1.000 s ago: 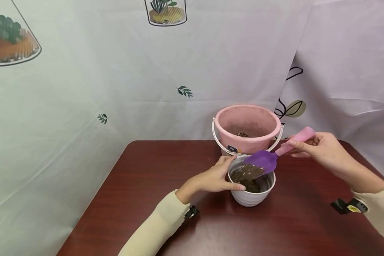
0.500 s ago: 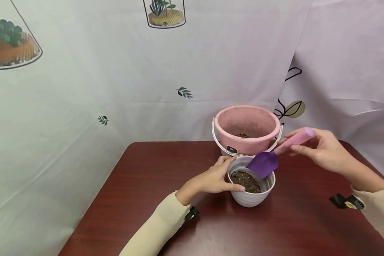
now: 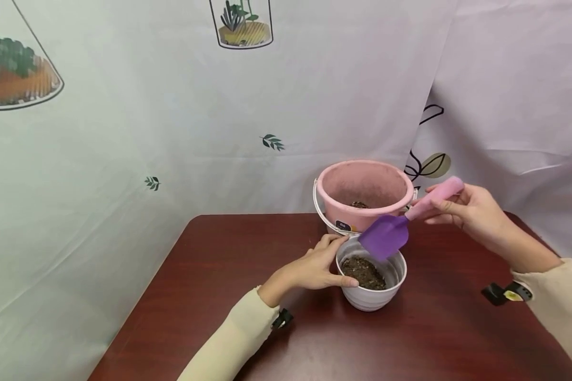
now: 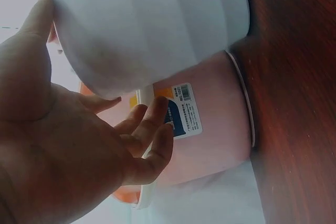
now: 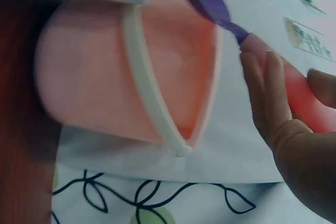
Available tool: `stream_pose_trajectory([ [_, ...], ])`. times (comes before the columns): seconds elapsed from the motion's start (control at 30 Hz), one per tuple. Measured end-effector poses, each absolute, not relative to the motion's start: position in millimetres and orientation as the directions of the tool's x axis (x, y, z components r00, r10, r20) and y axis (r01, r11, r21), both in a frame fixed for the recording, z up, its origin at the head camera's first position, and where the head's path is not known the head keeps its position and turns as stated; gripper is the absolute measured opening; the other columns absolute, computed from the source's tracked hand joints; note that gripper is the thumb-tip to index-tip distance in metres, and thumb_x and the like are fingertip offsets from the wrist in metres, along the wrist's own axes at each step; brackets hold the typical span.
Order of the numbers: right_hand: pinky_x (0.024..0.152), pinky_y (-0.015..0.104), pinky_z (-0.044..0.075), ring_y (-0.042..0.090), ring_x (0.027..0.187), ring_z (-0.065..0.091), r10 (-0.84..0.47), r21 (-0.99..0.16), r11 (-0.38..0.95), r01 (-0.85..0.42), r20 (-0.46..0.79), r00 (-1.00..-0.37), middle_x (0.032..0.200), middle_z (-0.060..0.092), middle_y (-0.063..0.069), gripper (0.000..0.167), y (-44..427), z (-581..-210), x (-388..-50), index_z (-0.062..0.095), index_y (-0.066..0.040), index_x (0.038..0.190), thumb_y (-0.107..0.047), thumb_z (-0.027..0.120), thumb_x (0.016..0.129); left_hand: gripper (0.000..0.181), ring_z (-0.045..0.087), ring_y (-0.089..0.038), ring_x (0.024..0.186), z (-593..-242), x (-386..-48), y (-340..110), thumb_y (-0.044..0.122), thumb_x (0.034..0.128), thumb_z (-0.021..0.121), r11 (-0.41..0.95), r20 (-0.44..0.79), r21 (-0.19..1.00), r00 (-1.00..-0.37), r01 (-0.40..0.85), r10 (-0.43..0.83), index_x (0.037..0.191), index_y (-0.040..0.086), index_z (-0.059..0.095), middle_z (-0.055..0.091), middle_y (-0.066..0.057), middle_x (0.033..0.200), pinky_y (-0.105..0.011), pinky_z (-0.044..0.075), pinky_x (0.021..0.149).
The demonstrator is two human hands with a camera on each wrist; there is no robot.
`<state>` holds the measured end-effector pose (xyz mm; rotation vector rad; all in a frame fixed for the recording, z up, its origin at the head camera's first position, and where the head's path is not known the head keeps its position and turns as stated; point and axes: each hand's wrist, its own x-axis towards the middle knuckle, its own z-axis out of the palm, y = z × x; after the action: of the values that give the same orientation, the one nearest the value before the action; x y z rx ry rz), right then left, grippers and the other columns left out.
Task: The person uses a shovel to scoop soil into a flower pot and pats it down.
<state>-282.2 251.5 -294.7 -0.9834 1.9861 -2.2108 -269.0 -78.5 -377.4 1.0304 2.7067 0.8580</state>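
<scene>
Gripping the trowel [image 3: 385,236] by its pink handle, your right hand [image 3: 481,214] has fingers and thumb wrapped round it, purple blade slanting down over the white pot [image 3: 369,302]! Your left hand [image 3: 314,268] clasps that pot's rim between thumb and forefinger, other fingers loosely bent. Dark soil [image 3: 364,273] sits inside; the pink bucket [image 3: 372,185] stands just behind on the tabletop [image 3: 248,259].

Pink bucket [image 3: 367,185] part-hidden by white pot [image 3: 368,300], sleeves [image 3: 233,336] cut off — label [image 4: 187,116] print illegible
</scene>
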Motion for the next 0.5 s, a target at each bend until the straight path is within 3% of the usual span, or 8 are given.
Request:
stream_pose_trajectory([
  [0.07,0.078,0.036,0.056,0.030,0.098,0.071,-0.459,-0.869,-0.367,-0.331,0.479,-0.748,0.104,0.071,0.024,0.026,251.8,-286.7,-287.0,0.061,0.009,0.110,0.014,0.038,0.100,0.098,0.032,-0.019,0.140,-378.3,-270.7,-80.6,0.050,0.0848,0.075,0.600,0.086,0.550,-0.754,0.581,0.651,0.159,0.018,0.019,0.026,-0.010,0.154,-0.052,0.031,0.106],
  [0.2,0.084,0.038,0.054,0.039,0.105,0.067,-0.458,-0.804,-0.527,-0.273,0.540,-0.706,0.104,0.066,0.035,0.028,247.2,-263.8,-298.6,0.059,0.016,0.103,0.009,0.031,0.104,0.097,0.035,-0.017,0.136,-380.2,-278.0,-86.1,0.044,0.0839,0.078,0.562,0.102,0.572,-0.732,0.597,0.673,0.159,0.018,0.022,0.031,-0.009,0.150,-0.049,0.032,0.109],
  [0.33,0.078,0.038,0.055,0.038,0.098,0.069,-0.338,-0.769,-0.587,-0.252,0.516,-0.787,0.097,0.067,0.035,0.018,237.5,-246.7,-313.6,0.058,0.014,0.097,0.010,0.041,0.102,0.087,0.039,-0.017,0.130,-379.5,-287.7,-95.4,0.035,0.0853,0.079,0.513,0.090,0.579,-0.675,0.633,0.732,0.155,0.013,0.032,0.037,-0.009,0.144,-0.035,0.034,0.109],
  [0.5,0.071,0.034,0.058,0.032,0.083,0.074,-0.152,-0.836,-0.463,-0.296,0.404,-0.902,0.086,0.072,0.025,0.009,222.3,-240.5,-335.3,0.061,0.007,0.089,0.006,0.057,0.096,0.065,0.055,-0.019,0.116,-364.8,-298.8,-107.3,0.030,0.0913,0.073,0.468,0.060,0.519,-0.577,0.715,0.814,0.146,0.007,0.047,0.051,-0.009,0.136,-0.025,0.042,0.099],
])
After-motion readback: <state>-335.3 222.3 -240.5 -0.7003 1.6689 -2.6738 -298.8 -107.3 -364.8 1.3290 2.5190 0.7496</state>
